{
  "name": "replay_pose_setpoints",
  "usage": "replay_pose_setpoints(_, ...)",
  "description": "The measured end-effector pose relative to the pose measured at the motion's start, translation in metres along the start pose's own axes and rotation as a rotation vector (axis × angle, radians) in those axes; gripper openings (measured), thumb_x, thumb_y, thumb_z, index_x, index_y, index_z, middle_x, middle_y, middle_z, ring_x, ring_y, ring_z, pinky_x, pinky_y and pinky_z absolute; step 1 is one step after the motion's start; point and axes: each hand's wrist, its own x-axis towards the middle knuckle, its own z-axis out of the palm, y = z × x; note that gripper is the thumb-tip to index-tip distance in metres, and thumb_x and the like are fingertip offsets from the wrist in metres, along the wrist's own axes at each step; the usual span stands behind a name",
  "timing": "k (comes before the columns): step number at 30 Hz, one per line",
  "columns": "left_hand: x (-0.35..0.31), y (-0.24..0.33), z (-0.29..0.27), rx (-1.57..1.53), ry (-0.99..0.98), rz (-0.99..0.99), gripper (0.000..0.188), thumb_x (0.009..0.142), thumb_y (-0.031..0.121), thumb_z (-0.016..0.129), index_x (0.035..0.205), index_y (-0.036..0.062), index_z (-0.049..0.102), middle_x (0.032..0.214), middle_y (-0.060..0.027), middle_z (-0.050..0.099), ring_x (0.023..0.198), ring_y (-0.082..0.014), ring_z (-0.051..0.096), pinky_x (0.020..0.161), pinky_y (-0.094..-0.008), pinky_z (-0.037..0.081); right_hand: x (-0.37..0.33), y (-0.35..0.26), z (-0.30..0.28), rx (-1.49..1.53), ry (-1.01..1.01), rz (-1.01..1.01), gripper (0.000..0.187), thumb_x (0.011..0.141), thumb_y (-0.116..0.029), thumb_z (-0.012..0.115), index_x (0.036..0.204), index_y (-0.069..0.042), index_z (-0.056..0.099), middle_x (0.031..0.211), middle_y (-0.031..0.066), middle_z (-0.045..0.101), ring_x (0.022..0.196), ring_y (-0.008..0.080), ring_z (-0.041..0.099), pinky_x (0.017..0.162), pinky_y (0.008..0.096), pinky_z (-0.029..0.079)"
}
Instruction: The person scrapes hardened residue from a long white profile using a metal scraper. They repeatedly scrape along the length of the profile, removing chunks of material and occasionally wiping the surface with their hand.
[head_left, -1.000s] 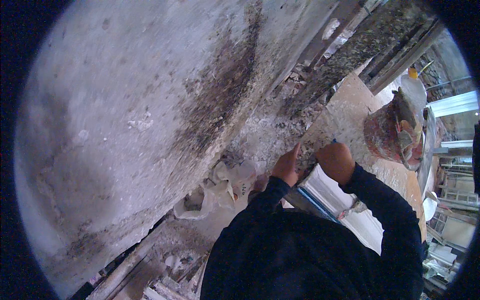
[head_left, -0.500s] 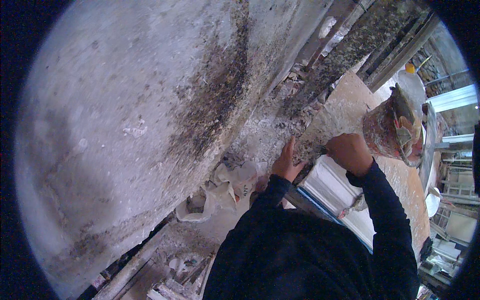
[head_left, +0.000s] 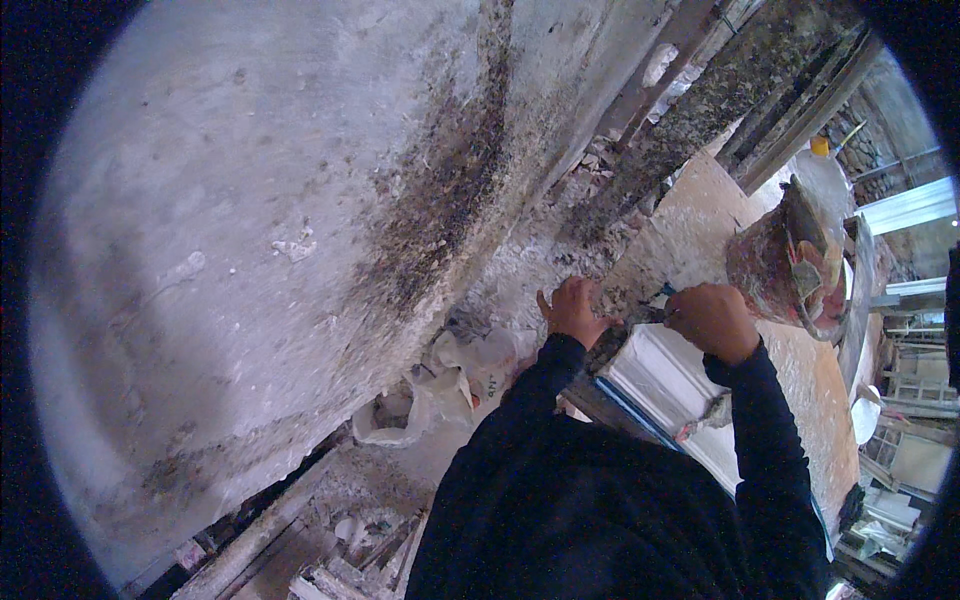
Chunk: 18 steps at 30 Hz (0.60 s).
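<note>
My right hand is closed around a small tool with a blue end showing past the fingers; its working part is hidden. It is over the far end of a long white ribbed moulding that looks like plaster. My left hand lies left of that end, on crumbly grey debris at the board's edge. Its thumb and outer finger stand apart, the other fingers are bent, and nothing shows in its grasp. A blue strip runs along the moulding's near-left side.
A crusted reddish bucket lies tipped on the tan board to the right. A large stained pale slab fills the left. White bags sit below it, and broken scraps are at the lower left.
My right hand has shifted right and slightly nearer, and the tool's blue end has come into sight. My left hand has turned, its raised fingers now bent down.
</note>
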Motion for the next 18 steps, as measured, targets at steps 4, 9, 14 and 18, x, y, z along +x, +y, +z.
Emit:
replay_pose_setpoints(4, -0.005, -0.005, 0.000, -0.073, 0.006, 0.028, 0.051, 0.061, 0.052, 0.068, 0.096, 0.0157, 0.054, 0.111, -0.0023, 0.049, 0.108, -0.0249, 0.044, 0.096, -0.0630, 0.015, 0.001, 0.001, 0.014, 0.024, 0.019, -0.046, 0.013, 0.067, -0.028, 0.060, 0.070, -0.015, 0.064, 0.065, 0.0080, 0.060, 0.064, 0.0276, 0.060, 0.054, 0.0385, 0.046)
replay_pose_setpoints(9, -0.006, -0.041, -0.009, -0.608, 0.062, 0.086, 0.028, 0.084, 0.033, 0.053, 0.097, 0.0089, 0.059, 0.097, -0.0095, 0.059, 0.097, -0.0284, 0.053, 0.098, -0.0413, 0.030, 0.000, -0.019, 0.005, 0.061, 0.076, -0.204, 0.010, 0.063, -0.022, 0.059, 0.067, -0.013, 0.063, 0.063, 0.0080, 0.059, 0.063, 0.0267, 0.060, 0.051, 0.0387, 0.046)
replay_pose_setpoints(14, -0.035, -0.054, -0.018, -1.119, -0.096, -0.041, 0.069, 0.087, 0.056, 0.030, 0.122, -0.0015, 0.044, 0.123, -0.0139, 0.047, 0.117, -0.0233, 0.041, 0.100, -0.0347, 0.028, 0.005, -0.034, 0.019, 0.082, 0.109, -0.237, 0.010, 0.058, -0.017, 0.058, 0.062, -0.009, 0.061, 0.059, 0.0100, 0.058, 0.061, 0.0273, 0.060, 0.051, 0.0374, 0.046)
replay_pose_setpoints(18, -0.046, -0.070, 0.015, -1.197, -0.214, -0.042, 0.084, 0.082, 0.068, 0.023, 0.129, -0.0001, 0.035, 0.131, -0.0131, 0.039, 0.123, -0.0242, 0.034, 0.102, -0.0344, 0.024, 0.008, -0.046, 0.016, 0.105, 0.370, -0.352, 0.010, 0.054, -0.017, 0.059, 0.054, -0.007, 0.058, 0.056, 0.0117, 0.056, 0.056, 0.0288, 0.059, 0.048, 0.0377, 0.044)
